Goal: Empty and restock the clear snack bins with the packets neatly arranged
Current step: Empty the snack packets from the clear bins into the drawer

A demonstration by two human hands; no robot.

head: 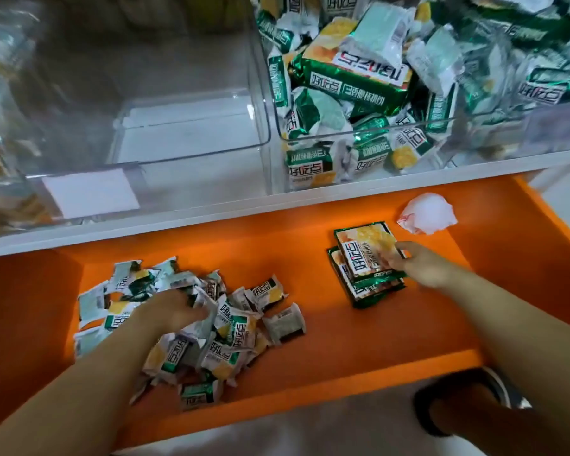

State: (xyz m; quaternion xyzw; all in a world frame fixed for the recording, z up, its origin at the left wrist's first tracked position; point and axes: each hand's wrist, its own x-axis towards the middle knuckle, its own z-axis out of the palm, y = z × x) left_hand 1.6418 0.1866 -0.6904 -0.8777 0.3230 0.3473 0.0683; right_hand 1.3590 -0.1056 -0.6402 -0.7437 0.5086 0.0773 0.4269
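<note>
Left hand (pixel 171 311) rested on small-packet pile (pixel 244 327), grip unclear | right hand (pixel 418 264) pinched top green packet (pixel 364 255) | orange shelf (pixel 310 258) showed between them | pile reached front edge

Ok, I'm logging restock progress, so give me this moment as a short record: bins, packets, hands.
bin one: empty clear bin, white label on front
bin two: full clear bin, heaped with green packets
loose pile: small packets on the orange shelf
stack: two large packets, right of the pile
left hand: among the small packets, grip hidden
right hand: fingers at top large packet's edge, grip unclear
other: crumpled white wrapper beyond the stack
</note>
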